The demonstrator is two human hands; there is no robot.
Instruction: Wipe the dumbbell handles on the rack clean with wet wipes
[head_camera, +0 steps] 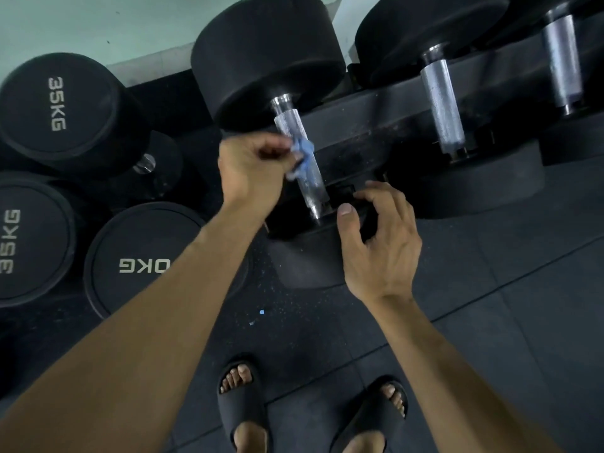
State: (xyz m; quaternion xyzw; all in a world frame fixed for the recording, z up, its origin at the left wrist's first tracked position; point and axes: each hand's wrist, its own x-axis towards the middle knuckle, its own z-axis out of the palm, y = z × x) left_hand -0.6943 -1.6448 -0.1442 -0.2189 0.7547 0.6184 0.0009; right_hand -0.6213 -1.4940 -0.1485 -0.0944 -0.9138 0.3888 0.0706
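The left hand is curled around a crumpled blue wet wipe and presses it against the left side of a knurled metal dumbbell handle, about midway along its length. That handle belongs to the leftmost dumbbell on the black rack, running from a large black head at the far end down to a near head by the floor. The right hand hovers just right of the handle's near end, fingers loosely spread and holding nothing, thumb up. Two more handles sit farther right on the rack. Black weights marked 35KG lie on the left floor. Two feet in dark slides stand on the near floor
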